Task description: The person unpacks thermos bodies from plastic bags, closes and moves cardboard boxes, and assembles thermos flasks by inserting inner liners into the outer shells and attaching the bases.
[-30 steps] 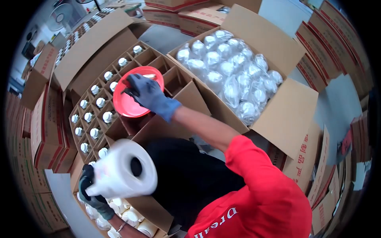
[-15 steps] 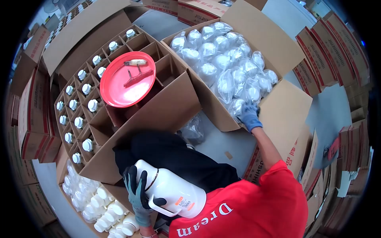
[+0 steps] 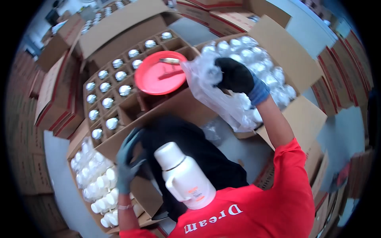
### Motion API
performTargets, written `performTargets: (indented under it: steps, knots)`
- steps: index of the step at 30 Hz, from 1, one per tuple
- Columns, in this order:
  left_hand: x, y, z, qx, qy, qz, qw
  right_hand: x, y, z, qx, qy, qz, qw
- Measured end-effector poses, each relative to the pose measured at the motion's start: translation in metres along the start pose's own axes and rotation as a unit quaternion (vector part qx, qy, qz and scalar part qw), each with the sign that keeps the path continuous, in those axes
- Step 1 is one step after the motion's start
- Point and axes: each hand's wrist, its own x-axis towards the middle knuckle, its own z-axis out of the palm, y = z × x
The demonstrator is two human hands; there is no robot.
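A white vacuum jug (image 3: 190, 178) with a side handle and orange print leans on the dark-trousered lap against the red shirt. My left hand (image 3: 129, 158), in a grey-and-black glove, is beside it with fingers apart, touching nothing I can see. In my right hand (image 3: 236, 79), also gloved, the fingers close on a clear plastic bag (image 3: 210, 93). Something rounded shows dimly in the bag's upper part; its kind is unclear. The bag hangs in front of an open carton (image 3: 295, 107) of bagged, shiny rounded pieces (image 3: 258, 59).
A divided carton (image 3: 186, 105) holds several silver-topped bottles or flasks (image 3: 125, 90). Across its dividers rests a red dish (image 3: 154, 81) with a small handled tool (image 3: 170, 73). At lower left, a box holds white caps (image 3: 105, 180) and bagged pieces. Stacked cartons (image 3: 55, 91) stand around.
My left hand has let go of the jug and moved away from it. My right hand has risen from the carton of bagged pieces, carrying a plastic bag. The view has shifted.
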Motion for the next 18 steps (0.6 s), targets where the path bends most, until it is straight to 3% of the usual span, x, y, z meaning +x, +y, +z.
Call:
performTargets:
  steps: [1, 2, 4, 6, 9, 11, 12, 13, 15, 16, 17, 18]
  knots:
    - [0.014, 0.001, 0.003, 0.003, -0.02, 0.041, 0.999, 0.038, 0.004, 0.017, 0.169, -0.025, 0.044, 0.984]
    - [0.024, -0.002, 0.015, 0.008, -0.02, 0.069, 0.997, 0.076, 0.001, 0.031, 0.361, -0.098, 0.145, 0.916]
    - [0.036, 0.001, 0.029, 0.073, 0.003, 0.114, 0.991, 0.136, 0.013, 0.073, 0.343, -0.018, 0.157, 0.926]
    - [0.048, 0.006, 0.043, 0.064, 0.08, 0.144, 0.984, 0.178, 0.026, 0.107, 0.382, -0.072, 0.183, 0.903]
    - [0.075, -0.005, 0.07, -0.153, 0.227, 0.039, 0.961, 0.202, 0.063, 0.155, 0.372, -0.129, 0.112, 0.912]
    - [0.094, -0.018, 0.062, -0.265, 0.317, -0.074, 0.908, 0.2, 0.083, 0.174, 0.257, -0.093, 0.038, 0.961]
    - [0.099, -0.045, 0.06, -0.323, 0.358, -0.108, 0.87, 0.194, 0.084, 0.179, 0.154, -0.036, 0.122, 0.98]
    - [0.097, -0.056, 0.053, -0.337, 0.373, -0.097, 0.859, 0.17, 0.08, 0.182, 0.056, -0.091, 0.061, 0.992]
    - [0.088, -0.084, 0.052, -0.354, 0.383, -0.097, 0.848, 0.129, 0.08, 0.18, -0.209, -0.168, -0.027, 0.963]
    - [0.08, -0.084, 0.051, -0.363, 0.369, -0.116, 0.848, 0.113, 0.086, 0.184, -0.368, -0.184, -0.048, 0.91]
    - [0.07, -0.079, 0.05, -0.37, 0.352, -0.138, 0.849, 0.098, 0.092, 0.19, -0.355, -0.172, -0.058, 0.917]
    - [0.061, -0.077, 0.05, -0.378, 0.333, -0.157, 0.85, 0.079, 0.123, 0.18, -0.404, -0.083, -0.058, 0.909]
